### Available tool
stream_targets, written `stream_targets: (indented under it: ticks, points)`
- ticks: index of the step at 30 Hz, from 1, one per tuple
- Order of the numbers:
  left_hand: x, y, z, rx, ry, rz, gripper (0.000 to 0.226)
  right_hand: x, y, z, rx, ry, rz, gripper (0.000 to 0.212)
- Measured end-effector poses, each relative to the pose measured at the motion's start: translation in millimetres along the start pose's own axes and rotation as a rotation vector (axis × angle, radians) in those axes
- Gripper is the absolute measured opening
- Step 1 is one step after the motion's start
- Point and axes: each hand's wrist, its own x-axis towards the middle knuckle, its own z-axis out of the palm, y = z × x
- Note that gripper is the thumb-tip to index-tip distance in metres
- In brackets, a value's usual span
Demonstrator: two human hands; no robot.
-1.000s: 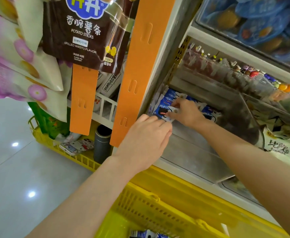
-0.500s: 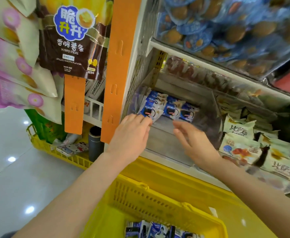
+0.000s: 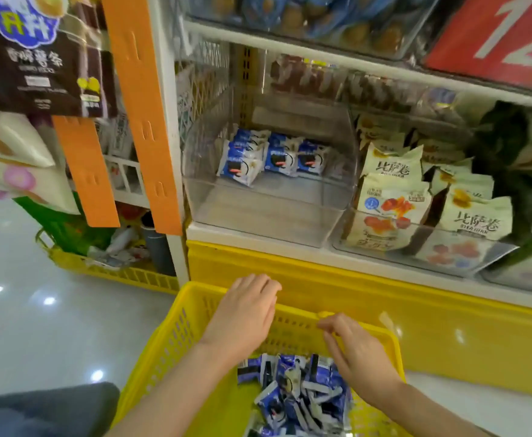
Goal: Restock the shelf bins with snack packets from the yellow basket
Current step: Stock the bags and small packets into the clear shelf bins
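The blue snack packets (image 3: 299, 395) lie heaped in the yellow basket (image 3: 170, 339) below you; a few shelved packets (image 3: 271, 156) stand at the back of the clear bin (image 3: 258, 212). Your left hand (image 3: 242, 313) hovers flat over the basket's far rim, empty. Your right hand (image 3: 356, 351) is above the heap, fingers loosely bent, holding nothing.

We see a glossy pale floor (image 3: 38, 326) with bright light spots. An orange strip (image 3: 141, 121) runs down the white shelf post (image 3: 178, 257).
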Motion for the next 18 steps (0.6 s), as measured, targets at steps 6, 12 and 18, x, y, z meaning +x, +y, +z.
stream_targets:
  ticks: [6,12,18]
  points:
    - [-31.6,-13.2,107.1,-0.100,-0.324,-0.238,0.030,-50.6,39.0,87.8,0.022,-0.478,0.345,0.028]
    - [-64.3,-25.6,187.6,-0.247,-0.685,-0.469,0.047,-98.9,51.5,135.0,0.086,-0.687,0.485,0.033]
    - [-62.9,-45.4,239.7,-0.474,-0.779,-0.686,0.057,-107.4,48.0,160.4,-0.067,-0.869,0.420,0.070]
